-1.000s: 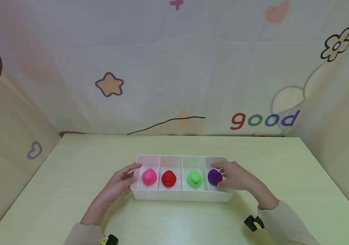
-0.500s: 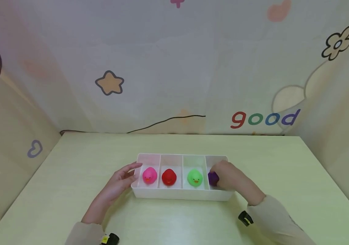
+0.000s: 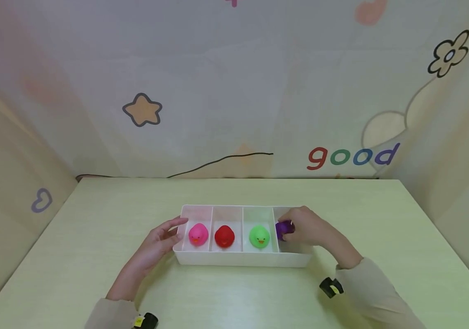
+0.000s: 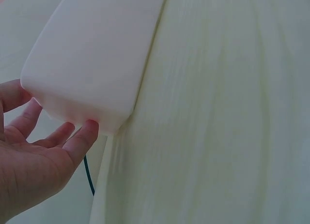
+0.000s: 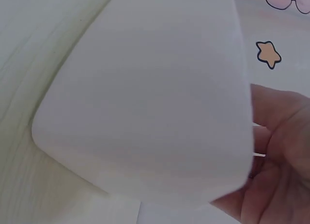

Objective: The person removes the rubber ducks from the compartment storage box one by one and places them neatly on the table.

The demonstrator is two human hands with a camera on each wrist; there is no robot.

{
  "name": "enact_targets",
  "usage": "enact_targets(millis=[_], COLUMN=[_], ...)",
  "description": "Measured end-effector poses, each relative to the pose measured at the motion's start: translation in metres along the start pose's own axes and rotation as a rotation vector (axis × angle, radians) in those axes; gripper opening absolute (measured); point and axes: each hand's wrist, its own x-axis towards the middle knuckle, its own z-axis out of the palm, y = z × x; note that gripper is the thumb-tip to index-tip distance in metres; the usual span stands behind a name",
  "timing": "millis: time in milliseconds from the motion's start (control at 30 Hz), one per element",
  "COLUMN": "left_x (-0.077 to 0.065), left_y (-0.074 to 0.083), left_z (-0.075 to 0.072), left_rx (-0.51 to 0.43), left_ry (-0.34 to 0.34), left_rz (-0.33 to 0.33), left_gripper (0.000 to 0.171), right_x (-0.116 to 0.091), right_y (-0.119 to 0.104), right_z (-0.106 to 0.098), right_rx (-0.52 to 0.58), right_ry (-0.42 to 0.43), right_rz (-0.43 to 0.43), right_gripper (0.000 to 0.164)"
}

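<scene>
A white tray (image 3: 242, 259) with compartments stands on the table in the head view. One rubber duck sits in each of three compartments: a pink duck (image 3: 198, 234) at the left, a red duck (image 3: 224, 236), then a green duck (image 3: 259, 236). In the rightmost compartment my right hand (image 3: 306, 226) pinches a purple rubber duck (image 3: 284, 230), partly hidden by the fingers. My left hand (image 3: 156, 240) rests its loosely bent fingers against the tray's left end, as the left wrist view also shows. The right wrist view shows the tray's outer wall (image 5: 145, 98) blocking sight of the fingertips.
The pale wooden table (image 3: 234, 297) extends around the tray on all sides. A printed cloth backdrop (image 3: 218, 91) rises behind and at both sides. Black devices, one of them the right wrist camera (image 3: 331, 287), sit at both sleeves.
My right hand has closed its fingers on the purple duck, which has shifted a little up and left and turned within its compartment. The left hand stays at the tray's end.
</scene>
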Motion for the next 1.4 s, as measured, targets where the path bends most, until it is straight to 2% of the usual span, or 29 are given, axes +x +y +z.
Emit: enact_targets(millis=[100,300,433,800,1033,1400], left_x=[0.000,0.000,0.000,-0.001,-0.001,0.001], left_y=[0.000,0.002,0.002,0.002,-0.001,-0.002], left_z=[-0.001,-0.001,-0.001,-0.001,-0.002,-0.002], left_rx=[0.001,0.001,-0.001,0.006,0.003,0.001], left_ry=[0.004,0.003,0.003,0.002,0.000,0.001], left_rz=[0.003,0.007,0.006,-0.005,0.003,0.002], left_gripper=[0.044,0.044,0.044,0.043,0.043,0.044], right_x=[-0.003,-0.012,-0.019,-0.046,-0.060,-0.072], right_y=[0.002,0.008,0.014,0.037,0.054,0.082], right_z=[-0.005,-0.017,-0.023,-0.040,-0.038,-0.018], right_rx=[0.058,0.163,0.181,0.247,0.272,0.263], right_ry=[0.021,0.080,0.139,0.303,0.311,0.239], right_rz=[0.002,0.033,0.007,0.046,0.109,0.126], right_gripper=[0.029,0.031,0.032,0.039,0.040,0.037])
